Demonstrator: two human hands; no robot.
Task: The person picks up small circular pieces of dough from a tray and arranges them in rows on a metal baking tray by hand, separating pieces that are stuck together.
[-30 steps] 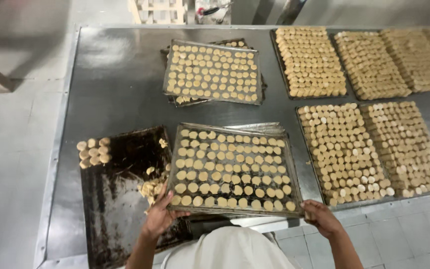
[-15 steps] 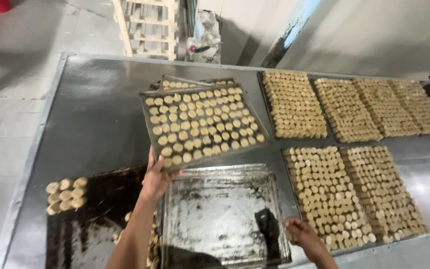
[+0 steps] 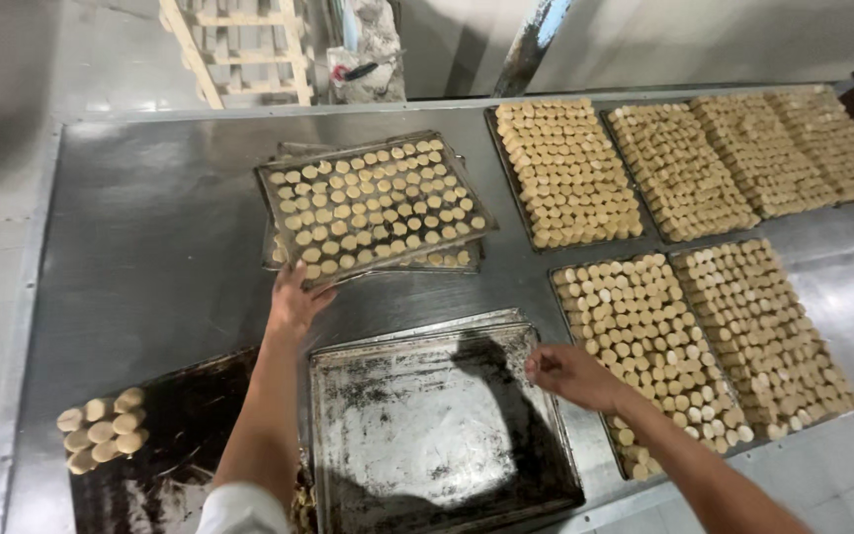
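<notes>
A: Left hand (image 3: pixel 296 297) status?

B: It grips the near-left corner of the dark rectangular metal baking tray filled with rows of round pale biscuits (image 3: pixel 373 205). Fingers are curled onto the rim; thumb side can't be made out. The tray sits tilted on a second loaded tray of the same kind (image 3: pixel 447 259), mid-table, far from the person.

A: Right hand (image 3: pixel 573 376)?

B: Holds nothing. Fingers loosely bent, partly drawn together, hanging over the right edge of the empty stained metal tray (image 3: pixel 437 425) at the near edge. Whether it touches the rim can't be told. Its shadow falls across that tray.

A: Surroundings?

B: Everything lies on a grey stainless steel table (image 3: pixel 150 227). To the right, six tightly packed blocks of stacked pale biscuit rounds (image 3: pixel 635 326), four in the far row and two nearer, the closest one just beside the right hand. Near left, a blackened tray (image 3: pixel 175 445) with a small cluster of pale biscuits (image 3: pixel 103 429) at its left edge. A pale wooden frame (image 3: pixel 239 49) stands beyond the table's far side.
</notes>
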